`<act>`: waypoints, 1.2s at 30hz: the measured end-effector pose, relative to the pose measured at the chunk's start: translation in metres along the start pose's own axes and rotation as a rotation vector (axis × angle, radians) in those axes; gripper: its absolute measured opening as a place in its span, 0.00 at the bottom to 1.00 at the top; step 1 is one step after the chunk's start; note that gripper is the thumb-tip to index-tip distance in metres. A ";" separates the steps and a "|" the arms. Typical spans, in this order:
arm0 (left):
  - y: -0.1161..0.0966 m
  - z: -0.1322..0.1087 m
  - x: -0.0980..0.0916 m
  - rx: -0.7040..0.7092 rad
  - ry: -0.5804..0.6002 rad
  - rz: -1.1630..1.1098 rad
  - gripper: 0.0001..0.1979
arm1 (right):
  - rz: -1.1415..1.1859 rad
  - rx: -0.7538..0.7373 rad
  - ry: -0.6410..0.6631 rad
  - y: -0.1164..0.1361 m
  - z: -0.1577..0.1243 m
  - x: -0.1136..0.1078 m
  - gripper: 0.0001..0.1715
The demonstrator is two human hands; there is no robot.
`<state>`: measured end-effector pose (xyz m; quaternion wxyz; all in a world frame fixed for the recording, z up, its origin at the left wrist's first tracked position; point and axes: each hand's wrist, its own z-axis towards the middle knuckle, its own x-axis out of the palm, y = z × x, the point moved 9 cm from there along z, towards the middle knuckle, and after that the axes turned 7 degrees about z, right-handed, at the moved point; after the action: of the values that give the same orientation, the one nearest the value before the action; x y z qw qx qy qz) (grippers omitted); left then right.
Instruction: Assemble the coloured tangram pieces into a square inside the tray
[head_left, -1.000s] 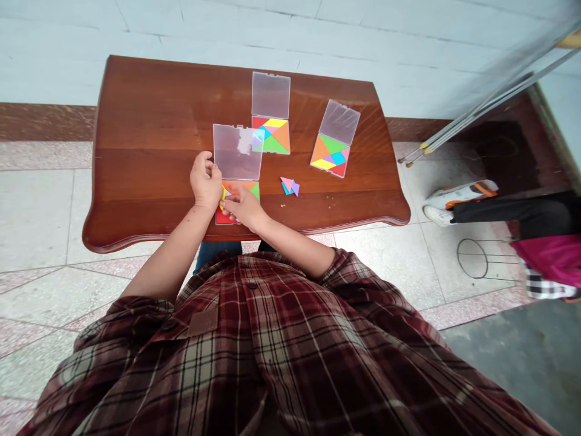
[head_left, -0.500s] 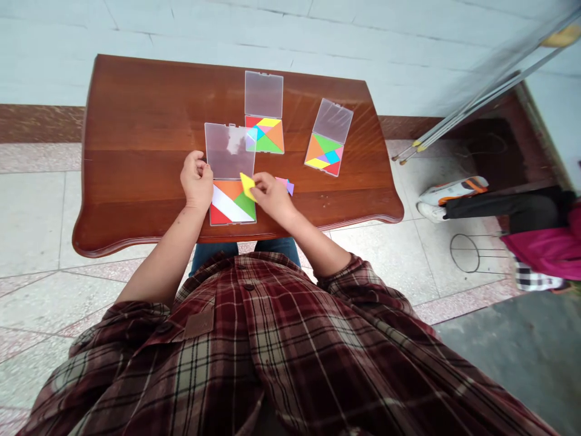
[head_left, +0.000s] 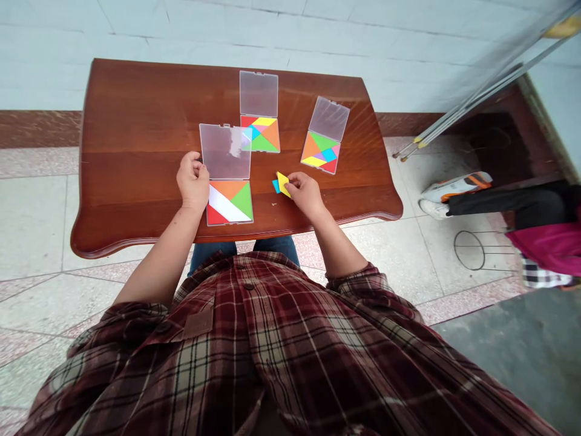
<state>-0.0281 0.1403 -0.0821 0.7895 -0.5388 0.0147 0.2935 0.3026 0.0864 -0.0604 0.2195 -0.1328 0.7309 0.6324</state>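
Observation:
My right hand (head_left: 305,192) pinches a yellow tangram piece (head_left: 283,183), a parallelogram, above the table right of the nearest case. A blue piece (head_left: 276,186) shows partly behind it; other loose pieces there are hidden by the hand. The near tangram case (head_left: 226,221) lies with its clear lid (head_left: 225,154) folded back. Inside are an orange triangle (head_left: 226,187), a green triangle (head_left: 242,203) and a red triangle (head_left: 216,216), with a bare white band (head_left: 229,204) between them. My left hand (head_left: 193,181) is closed, its fingers curled at the case's left edge near the hinge.
Two filled tangram cases with raised clear lids lie farther back on the wooden table (head_left: 145,121): one behind (head_left: 261,134), one to the right (head_left: 320,152). Crutches (head_left: 447,115) lean at the right wall. A person's leg (head_left: 481,203) and a wire ring (head_left: 469,249) are beyond the table.
My right hand has moved right with the yellow piece, from over the near case to beside the loose pieces. My left hand stays at the case's left edge.

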 end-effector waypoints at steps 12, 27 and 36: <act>-0.007 0.000 -0.001 -0.025 -0.008 0.015 0.11 | -0.070 0.037 -0.113 -0.027 0.014 -0.034 0.11; -0.010 -0.002 -0.004 -0.047 -0.002 0.029 0.11 | -0.230 -0.314 0.153 0.061 -0.027 0.041 0.10; -0.014 -0.003 0.000 -0.018 0.035 0.045 0.10 | -0.753 -0.253 0.316 0.092 -0.060 0.116 0.22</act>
<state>-0.0206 0.1346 -0.0714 0.7773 -0.5506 0.0379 0.3021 0.1497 0.0526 -0.0311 0.3025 -0.5113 0.5728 0.5647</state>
